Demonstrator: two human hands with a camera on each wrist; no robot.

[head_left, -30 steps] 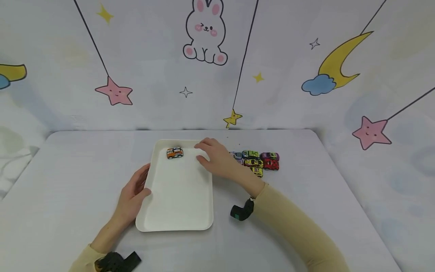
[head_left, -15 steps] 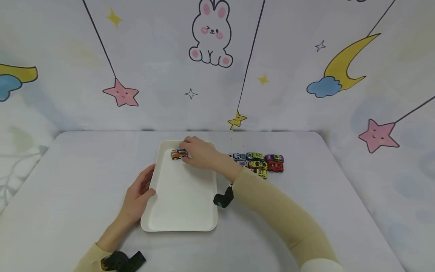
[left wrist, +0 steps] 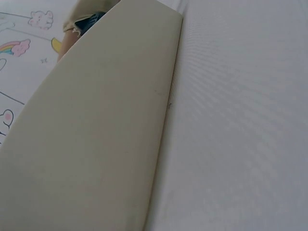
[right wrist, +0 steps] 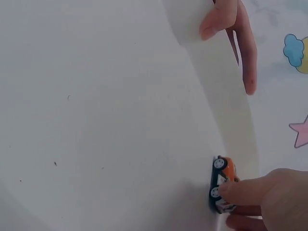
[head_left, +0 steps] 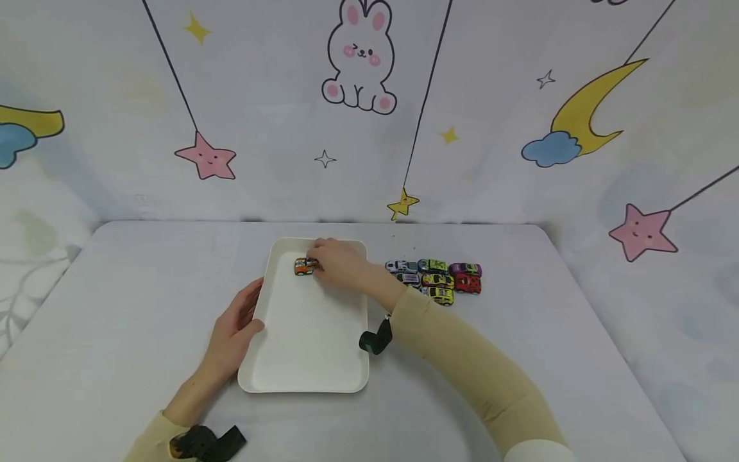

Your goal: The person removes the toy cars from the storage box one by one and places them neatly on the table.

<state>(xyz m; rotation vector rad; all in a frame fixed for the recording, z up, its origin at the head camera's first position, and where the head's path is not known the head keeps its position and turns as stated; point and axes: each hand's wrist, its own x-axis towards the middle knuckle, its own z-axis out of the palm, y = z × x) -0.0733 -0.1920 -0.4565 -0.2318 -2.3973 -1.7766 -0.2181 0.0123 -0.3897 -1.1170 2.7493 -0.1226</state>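
Note:
An orange toy car [head_left: 305,266] sits at the far end of the white tray [head_left: 308,340], partly covered by my right hand [head_left: 340,263]. In the right wrist view, the thumb and fingers of that hand pinch the toy car [right wrist: 223,180] by one end, low over the tray's floor. My left hand [head_left: 229,337] holds the tray's left side, thumb on the rim and fingers along the outer wall. The left wrist view is filled mostly by the tray's outer wall [left wrist: 101,115], with no left fingers showing.
Right of the tray, several toy cars [head_left: 437,280] stand close together on the white tabletop [head_left: 491,333], partly behind the right forearm. A patterned cloth backdrop [head_left: 277,115] rises behind the table's far edge.
My right hand has moved left over the tray to the orange car and taken hold of it. The car has shifted slightly to the right. The left hand stays at the tray's side.

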